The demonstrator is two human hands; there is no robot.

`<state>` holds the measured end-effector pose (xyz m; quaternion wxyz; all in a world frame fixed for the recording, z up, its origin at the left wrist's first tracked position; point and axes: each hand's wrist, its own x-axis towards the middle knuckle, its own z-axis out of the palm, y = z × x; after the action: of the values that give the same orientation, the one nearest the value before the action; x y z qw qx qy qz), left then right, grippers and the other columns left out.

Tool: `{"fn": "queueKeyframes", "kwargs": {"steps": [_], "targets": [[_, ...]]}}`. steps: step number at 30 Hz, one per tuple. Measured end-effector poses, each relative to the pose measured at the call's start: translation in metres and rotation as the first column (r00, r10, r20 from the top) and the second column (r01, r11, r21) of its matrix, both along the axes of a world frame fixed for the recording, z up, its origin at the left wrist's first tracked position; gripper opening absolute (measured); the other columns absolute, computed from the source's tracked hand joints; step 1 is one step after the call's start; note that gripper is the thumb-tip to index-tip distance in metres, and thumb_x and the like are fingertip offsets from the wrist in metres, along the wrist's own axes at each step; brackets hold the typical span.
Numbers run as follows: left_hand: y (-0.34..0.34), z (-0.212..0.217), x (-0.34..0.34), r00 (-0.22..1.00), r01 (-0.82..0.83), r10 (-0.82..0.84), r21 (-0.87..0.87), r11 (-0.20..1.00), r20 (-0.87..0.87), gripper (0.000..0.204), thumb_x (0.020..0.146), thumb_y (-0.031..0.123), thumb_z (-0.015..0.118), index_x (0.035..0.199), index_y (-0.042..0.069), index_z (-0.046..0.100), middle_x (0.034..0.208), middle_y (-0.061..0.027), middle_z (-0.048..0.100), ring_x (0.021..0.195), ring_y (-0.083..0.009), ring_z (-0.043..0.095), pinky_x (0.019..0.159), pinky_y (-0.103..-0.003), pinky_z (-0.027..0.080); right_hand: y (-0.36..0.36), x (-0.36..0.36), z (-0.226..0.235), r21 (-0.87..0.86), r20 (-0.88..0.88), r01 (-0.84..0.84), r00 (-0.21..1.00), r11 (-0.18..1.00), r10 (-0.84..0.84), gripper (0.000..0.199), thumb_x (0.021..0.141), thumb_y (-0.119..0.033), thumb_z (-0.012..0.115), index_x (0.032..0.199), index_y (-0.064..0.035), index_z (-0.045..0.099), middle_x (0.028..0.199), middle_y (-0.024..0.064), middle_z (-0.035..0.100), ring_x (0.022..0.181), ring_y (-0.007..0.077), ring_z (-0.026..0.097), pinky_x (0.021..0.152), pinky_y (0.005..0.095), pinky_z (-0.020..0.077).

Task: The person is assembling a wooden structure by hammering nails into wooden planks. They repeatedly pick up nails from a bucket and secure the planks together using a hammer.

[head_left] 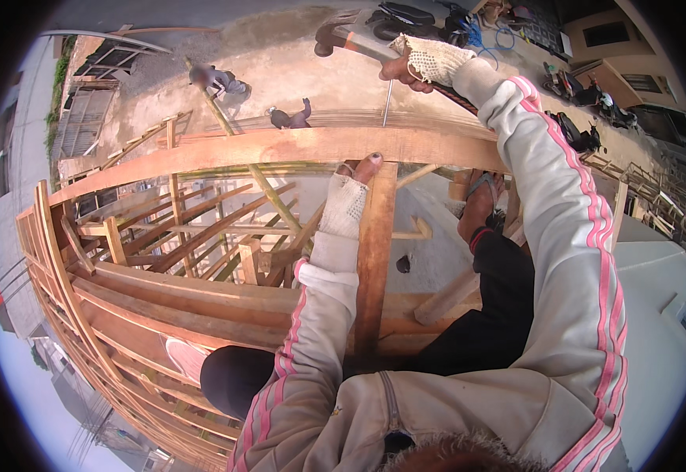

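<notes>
My right hand [417, 67], in a white knit glove with bare fingertips, is closed round a claw hammer [366, 46]. Its dark metal head points left, above and beyond a long wooden beam [280, 147]. Below my right fingers, a thin metal rod like a long nail [388, 104] stands upright at the beam's far edge; whether the fingers touch it I cannot tell. My left hand [358, 175], gloved likewise, grips the beam where a wooden post [376, 252] meets it. The left thumb presses on the beam's near side, while most other fingers are hidden.
Wooden framing [162, 271] spreads to the left and below. My sandalled foot [480, 200] rests among timbers at right. Far below, one person [217, 79] is on the ground, with another dark-clothed figure [292, 116] nearer. Parked motorcycles [413, 20] stand at the top right.
</notes>
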<state>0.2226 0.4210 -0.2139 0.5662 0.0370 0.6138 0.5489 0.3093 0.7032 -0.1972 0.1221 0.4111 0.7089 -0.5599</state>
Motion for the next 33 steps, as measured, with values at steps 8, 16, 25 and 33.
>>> {"fn": "queueKeyframes", "kwargs": {"steps": [8,16,25,33], "targets": [[0.0,0.012,0.001,0.999,0.023,-0.021,0.055,0.998,-0.026,0.064,0.085,0.04,0.081,0.127,-0.004,0.061,0.116,-0.0117,0.065,0.11,-0.0203,0.06,0.098,-0.034,0.047,0.002,-0.008,0.01,0.018,0.01,-0.069,0.998,0.997,0.069,0.037,0.082,-0.039,0.071,0.096,-0.0071,0.059,0.068,0.0005,0.052,0.052,0.0125,0.045,0.05,0.0329,0.0366],[0.003,0.023,-0.004,0.996,0.088,-0.088,-0.001,0.996,-0.031,0.074,0.085,0.044,0.08,0.133,-0.007,0.057,0.119,-0.0132,0.063,0.113,-0.0219,0.057,0.1,-0.035,0.045,0.029,-0.008,0.066,0.153,-0.085,0.171,0.984,0.973,-0.16,0.03,0.092,-0.034,0.075,0.086,-0.0077,0.062,0.054,-0.0052,0.044,0.041,0.0068,0.042,0.037,0.0274,0.0317],[0.003,0.022,-0.001,0.998,-0.02,0.013,0.092,0.996,0.068,0.066,0.087,0.038,0.081,0.131,-0.004,0.057,0.118,-0.0118,0.065,0.105,-0.0187,0.064,0.089,-0.031,0.052,-0.005,0.004,0.01,0.172,-0.001,-0.094,0.995,0.981,0.096,0.036,0.09,-0.036,0.074,0.092,-0.0038,0.058,0.057,-0.0009,0.046,0.046,0.0116,0.044,0.04,0.0283,0.0345],[0.002,0.003,-0.004,0.994,0.026,-0.024,-0.013,1.0,0.109,0.054,0.088,0.03,0.081,0.129,-0.001,0.063,0.121,-0.0097,0.066,0.111,-0.0185,0.06,0.099,-0.031,0.046,0.005,0.001,-0.005,0.172,-0.034,-0.024,0.999,0.985,0.031,0.035,0.086,-0.033,0.075,0.1,-0.0041,0.06,0.059,-0.0011,0.048,0.048,0.0106,0.046,0.04,0.0305,0.0353]]}}
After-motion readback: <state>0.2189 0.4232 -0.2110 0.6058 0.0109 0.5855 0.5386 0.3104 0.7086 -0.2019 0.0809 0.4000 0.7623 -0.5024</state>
